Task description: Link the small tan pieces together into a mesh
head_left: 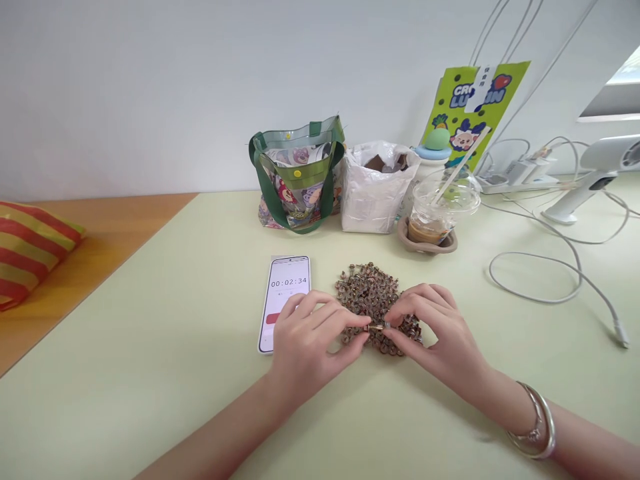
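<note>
One small brass-coloured screw (375, 327) spans two pinching hands, over the near part of a heap of metal hardware (367, 290) on the pale counter (190, 333). The left hand (315, 340) grips one end, thumb to forefinger; the right hand (440, 333) closes its fingertips on a grey piece (387, 325) at the other. This one appears midway, its shank bare between them; from here, how much of the heap is finished cannot be told. A phone (280, 297) beside reads 00:02:34.
</note>
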`<state>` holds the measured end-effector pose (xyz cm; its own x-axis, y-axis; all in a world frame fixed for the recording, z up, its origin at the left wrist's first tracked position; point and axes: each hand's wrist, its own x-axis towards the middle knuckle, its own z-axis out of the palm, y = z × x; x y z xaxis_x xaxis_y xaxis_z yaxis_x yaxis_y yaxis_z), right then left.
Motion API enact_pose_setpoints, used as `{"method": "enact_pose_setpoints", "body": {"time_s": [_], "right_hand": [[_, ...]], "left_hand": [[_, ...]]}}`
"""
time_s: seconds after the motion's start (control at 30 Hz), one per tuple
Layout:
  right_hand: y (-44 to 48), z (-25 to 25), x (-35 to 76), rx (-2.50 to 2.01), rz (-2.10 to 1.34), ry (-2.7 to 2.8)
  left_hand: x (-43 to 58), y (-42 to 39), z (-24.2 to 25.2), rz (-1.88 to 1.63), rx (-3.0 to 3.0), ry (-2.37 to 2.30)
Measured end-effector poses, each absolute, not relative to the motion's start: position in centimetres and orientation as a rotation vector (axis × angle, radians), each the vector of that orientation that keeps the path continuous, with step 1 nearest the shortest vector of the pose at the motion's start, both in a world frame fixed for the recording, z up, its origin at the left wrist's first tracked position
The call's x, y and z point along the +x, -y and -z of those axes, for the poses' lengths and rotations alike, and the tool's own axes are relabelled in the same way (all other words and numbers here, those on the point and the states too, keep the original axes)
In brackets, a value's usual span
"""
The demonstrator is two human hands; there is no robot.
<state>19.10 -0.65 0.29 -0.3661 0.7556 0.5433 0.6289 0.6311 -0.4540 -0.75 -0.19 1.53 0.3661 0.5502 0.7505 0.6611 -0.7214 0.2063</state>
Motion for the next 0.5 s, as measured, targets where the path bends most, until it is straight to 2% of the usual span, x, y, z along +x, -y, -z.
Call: {"method": "enact_pose_setpoints", "body": {"time_s": [0.23,0.5], "right_hand": [[0.65,-0.37,18.99,-1.113,-0.47,2.047],[1.02,-0.47,18.67,-1.054,-0.573,2.075]], "left_hand": [[-0.8,0.1,-1.44,1.312,-2.483,1.069],[-0.68,0.31,-1.33,1.293,-2.563,0.992]]}}
